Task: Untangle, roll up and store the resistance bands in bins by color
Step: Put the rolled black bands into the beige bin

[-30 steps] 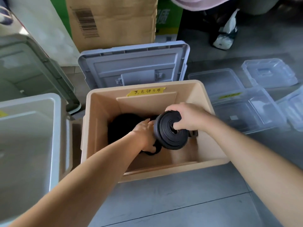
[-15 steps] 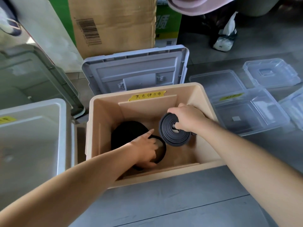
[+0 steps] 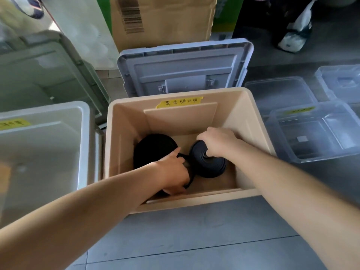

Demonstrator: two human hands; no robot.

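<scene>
Both my hands reach into the beige bin (image 3: 251, 121), which carries a yellow label on its far wall. My right hand (image 3: 216, 142) grips a rolled black resistance band (image 3: 209, 164) from above, low over the bin floor on the right. A larger black roll (image 3: 153, 148) lies at the bin's left. In front of it my left hand (image 3: 173, 171) holds a thin loose black band loop (image 3: 190, 180), fingers curled round it; most of that loop is hidden under the hand.
A grey lid (image 3: 185, 65) leans behind the beige bin. A white bin (image 3: 42, 145) with a yellow label stands on the left, clear plastic containers (image 3: 315, 131) on the right. A cardboard box (image 3: 163, 18) stands at the back. Grey floor tiles lie in front.
My right hand has lowered the rolled band deeper into the bin. My left hand stays on the loose loop, shifted slightly towards the near wall.
</scene>
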